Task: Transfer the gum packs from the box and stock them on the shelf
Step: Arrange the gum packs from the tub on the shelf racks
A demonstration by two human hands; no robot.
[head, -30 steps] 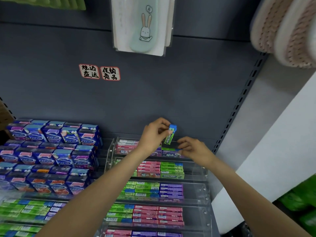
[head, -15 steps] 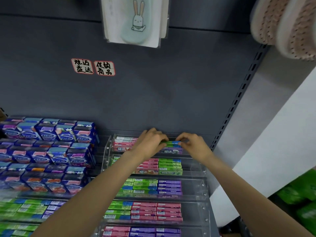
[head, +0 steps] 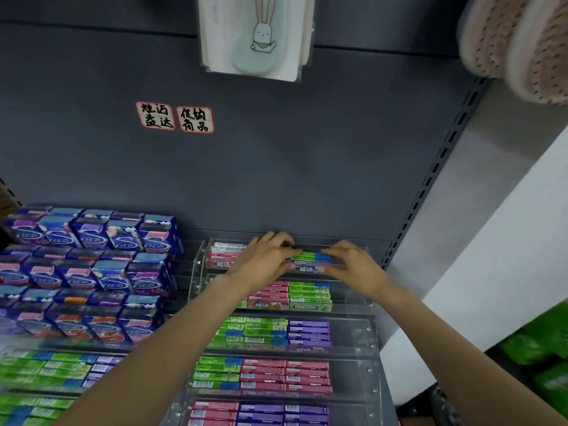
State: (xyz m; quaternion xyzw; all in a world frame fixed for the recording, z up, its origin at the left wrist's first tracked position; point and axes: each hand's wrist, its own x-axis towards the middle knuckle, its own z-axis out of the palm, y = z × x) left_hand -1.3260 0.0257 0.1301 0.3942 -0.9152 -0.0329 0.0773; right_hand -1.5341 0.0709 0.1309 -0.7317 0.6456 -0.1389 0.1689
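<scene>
A green and blue gum pack [head: 310, 257] lies flat on top of the stack in the top tier of a clear acrylic rack [head: 199, 262]. My left hand [head: 267, 256] pinches its left end and my right hand [head: 350, 262] pinches its right end. Pink packs [head: 227, 252] fill the left part of that tier, and a purple pack [head: 307, 269] sits under the green one. Lower tiers hold rows of pink, green and purple packs [head: 289, 298]. The box is out of view.
Stacked blue and purple cartons [head: 92, 265] stand left of the rack. More green packs [head: 46, 367] lie at lower left. A grey back panel [head: 276, 167] carries two labels [head: 175, 118] and a hanging bunny item [head: 255, 35]. A white wall [head: 491, 272] is at right.
The green pack was held upright above the top tier by my left hand; both hands have since lowered it and laid it flat on the stack.
</scene>
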